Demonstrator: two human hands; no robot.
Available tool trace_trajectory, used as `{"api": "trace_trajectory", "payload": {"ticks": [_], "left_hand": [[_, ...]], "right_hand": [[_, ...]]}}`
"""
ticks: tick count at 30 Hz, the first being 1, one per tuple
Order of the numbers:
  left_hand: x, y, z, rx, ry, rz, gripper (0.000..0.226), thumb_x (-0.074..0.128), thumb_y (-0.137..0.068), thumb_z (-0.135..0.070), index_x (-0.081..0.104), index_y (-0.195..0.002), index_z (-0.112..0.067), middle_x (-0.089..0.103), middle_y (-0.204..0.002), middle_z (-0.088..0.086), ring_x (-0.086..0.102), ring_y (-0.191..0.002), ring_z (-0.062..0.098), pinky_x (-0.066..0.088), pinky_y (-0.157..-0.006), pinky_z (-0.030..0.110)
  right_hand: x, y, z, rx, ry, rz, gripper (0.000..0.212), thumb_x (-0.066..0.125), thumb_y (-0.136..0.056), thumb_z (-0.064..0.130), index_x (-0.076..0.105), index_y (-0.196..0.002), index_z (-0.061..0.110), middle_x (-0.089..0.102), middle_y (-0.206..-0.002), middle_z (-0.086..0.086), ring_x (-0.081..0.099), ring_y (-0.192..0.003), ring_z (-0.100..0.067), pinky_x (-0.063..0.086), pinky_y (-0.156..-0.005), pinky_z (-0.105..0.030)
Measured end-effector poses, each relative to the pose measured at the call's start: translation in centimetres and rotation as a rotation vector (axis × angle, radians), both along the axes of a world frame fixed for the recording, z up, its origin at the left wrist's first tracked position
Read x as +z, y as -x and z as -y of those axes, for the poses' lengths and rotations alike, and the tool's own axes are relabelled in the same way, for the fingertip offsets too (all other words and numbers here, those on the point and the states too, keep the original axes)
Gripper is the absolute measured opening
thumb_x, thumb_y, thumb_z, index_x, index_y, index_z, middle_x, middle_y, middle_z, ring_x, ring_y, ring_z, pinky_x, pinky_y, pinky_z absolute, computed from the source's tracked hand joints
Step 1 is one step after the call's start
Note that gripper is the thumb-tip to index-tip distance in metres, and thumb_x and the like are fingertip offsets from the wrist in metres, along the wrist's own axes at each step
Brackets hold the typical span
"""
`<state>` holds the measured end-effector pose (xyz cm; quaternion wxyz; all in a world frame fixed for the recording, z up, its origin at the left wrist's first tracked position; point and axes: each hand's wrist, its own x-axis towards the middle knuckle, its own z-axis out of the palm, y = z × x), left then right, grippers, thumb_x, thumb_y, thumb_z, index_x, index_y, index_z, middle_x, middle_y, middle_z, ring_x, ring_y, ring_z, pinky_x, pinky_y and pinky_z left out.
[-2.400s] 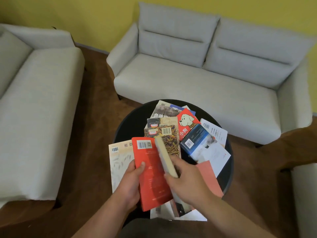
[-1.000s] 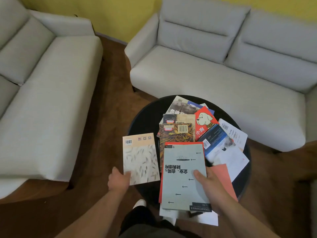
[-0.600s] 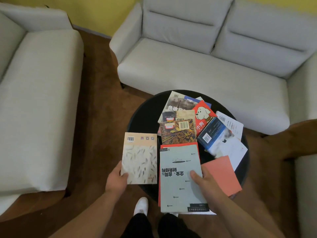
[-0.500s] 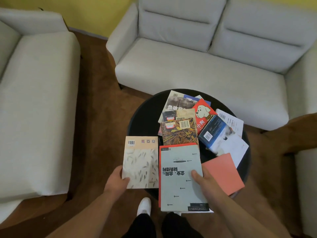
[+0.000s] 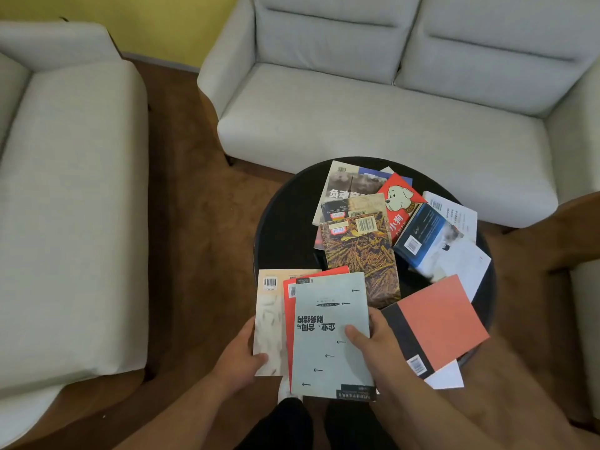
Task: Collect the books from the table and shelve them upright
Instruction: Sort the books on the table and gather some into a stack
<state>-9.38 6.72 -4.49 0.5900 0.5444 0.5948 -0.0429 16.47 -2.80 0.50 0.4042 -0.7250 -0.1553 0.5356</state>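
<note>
Left hand (image 5: 242, 354): we see it curled on the lower left edge of the cream book (image 5: 269, 323), thumb on the cover, other fingers hidden beneath.
Right hand (image 5: 378, 347): we see the thumb (image 5: 355, 332) pressed flat on the grey-green book (image 5: 329, 336); the remaining fingers wrap under its right edge, so we cannot tell their spread.
Held books: three, overlapped like a fan; the red book (image 5: 289, 319) lies between the cream one and the grey-green one on top.
Books beyond the fingertips: we count at least six loose on the round black table (image 5: 282, 228), overlapping; the exact total is unclear.
Book just right of the right hand: one, salmon cover (image 5: 438, 323) with a dark spine, overhanging the table edge.
Sofas: two grey, far past the fingers.
</note>
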Motion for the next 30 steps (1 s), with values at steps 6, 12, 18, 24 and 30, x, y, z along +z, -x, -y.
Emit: {"api": "trace_trajectory", "payload": {"ticks": [6, 12, 18, 24, 30], "left_hand": [[-0.3, 0.5, 0.1, 0.089, 0.132, -0.014, 0.036, 0.056, -0.101, -0.017, 0.043, -0.131, -0.032, 0.061, -0.116, -0.014, 0.062, -0.1, 0.009, 0.059, -0.076, 0.027], [0.3, -0.5, -0.9, 0.287, 0.232, 0.052, 0.028, 0.047, -0.103, -0.045, 0.054, -0.118, -0.023, 0.067, -0.118, -0.004, 0.065, -0.101, 0.013, 0.053, -0.077, 0.032], [0.6, -1.4, -1.6, 0.26, 0.134, 0.092, 0.027, 0.04, -0.106, -0.039, 0.043, -0.133, -0.039, 0.069, -0.116, -0.01, 0.069, -0.1, 0.015, 0.057, -0.071, 0.033], [1.1, -2.6, -2.0, 0.178, -0.025, -0.007, 0.041, 0.031, -0.106, -0.047, 0.035, -0.143, -0.031, 0.066, -0.118, -0.009, 0.071, -0.09, 0.016, 0.059, -0.074, 0.031], [1.4, -2.9, -2.4, 0.34, 0.109, 0.23, 0.052, 0.051, -0.103, -0.015, 0.038, -0.141, -0.048, 0.07, -0.124, -0.007, 0.076, -0.095, 0.02, 0.063, -0.083, 0.045]], "right_hand": [[-2.4, 2.7, -0.7, -0.008, 0.036, 0.007, 0.031, 0.07, -0.094, 0.013, 0.056, -0.11, 0.036, 0.074, -0.109, 0.004, 0.073, -0.096, -0.017, 0.06, -0.076, -0.036], [-3.4, 4.8, -3.0, 0.188, 0.111, 0.124, 0.025, 0.062, -0.099, 0.021, 0.051, -0.118, 0.032, 0.065, -0.122, 0.005, 0.063, -0.114, -0.021, 0.054, -0.09, -0.036], [-4.2, 6.3, -4.2, 0.375, 0.218, 0.353, 0.053, 0.069, -0.092, 0.029, 0.044, -0.137, 0.018, 0.047, -0.128, -0.003, 0.049, -0.124, -0.026, 0.044, -0.103, -0.039], [-3.7, 5.8, -5.6, 0.357, 0.256, 0.44, 0.049, 0.073, -0.087, 0.042, 0.055, -0.125, 0.017, 0.067, -0.124, -0.001, 0.064, -0.109, -0.023, 0.051, -0.08, -0.032], [-3.1, 4.9, -6.2, 0.527, 0.242, 0.431, 0.077, 0.055, -0.101, 0.039, 0.008, -0.161, 0.032, 0.056, -0.141, -0.01, 0.059, -0.12, -0.033, 0.052, -0.1, -0.049]]}}
